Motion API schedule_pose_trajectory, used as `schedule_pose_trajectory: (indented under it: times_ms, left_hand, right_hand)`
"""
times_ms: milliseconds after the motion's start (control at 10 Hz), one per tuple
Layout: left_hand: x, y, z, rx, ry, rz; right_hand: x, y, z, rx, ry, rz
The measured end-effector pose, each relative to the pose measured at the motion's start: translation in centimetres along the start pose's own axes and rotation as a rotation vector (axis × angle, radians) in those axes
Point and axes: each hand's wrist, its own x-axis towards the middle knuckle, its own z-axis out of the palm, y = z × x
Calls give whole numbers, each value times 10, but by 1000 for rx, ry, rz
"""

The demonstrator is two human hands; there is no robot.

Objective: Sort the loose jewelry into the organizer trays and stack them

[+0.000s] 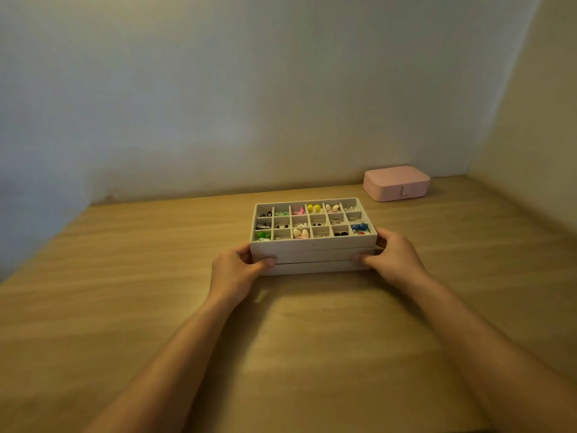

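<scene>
Two hands: left hand (pixel 232 273) and right hand (pixel 395 256) clasp the tray stack (pixel 312 254) by its ends, fingers curled round, thumbs on its front wall.
Stack: mid-table, jewelry (pixel 313 208) in the top compartments.
Room: table (pixel 140 276) runs open toward 6 and 9 o'clock; pink box (pixel 396 182) at 1 o'clock.

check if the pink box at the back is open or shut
Shut. The pink box has its lid down flat on its base, no gap.

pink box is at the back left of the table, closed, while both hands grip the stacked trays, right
No: the head view shows the pink box at the back right of the table, closed, while the left hand and right hand grip the stacked trays.
</scene>
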Motion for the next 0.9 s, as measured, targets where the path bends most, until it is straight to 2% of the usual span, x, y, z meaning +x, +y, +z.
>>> schedule_pose_trajectory:
  times_ms: [200, 400, 600, 700, 900]
  left_hand:
    - [85, 6, 49, 19, 24, 29]
    - [152, 12, 85, 14, 12, 27]
    - [179, 14, 105, 16, 18, 34]
    - [184, 19, 113, 34, 5, 24]
    - [183, 24, 109, 196, -129, -23]
  right_hand:
    - [90, 8, -13, 20, 49, 29]
    - [158, 17, -4, 51, 271, 98]
    - [182, 22, 14, 86, 529, 175]
    - [192, 22, 16, 60, 571, 196]
    - [194, 14, 10, -34, 524, 257]
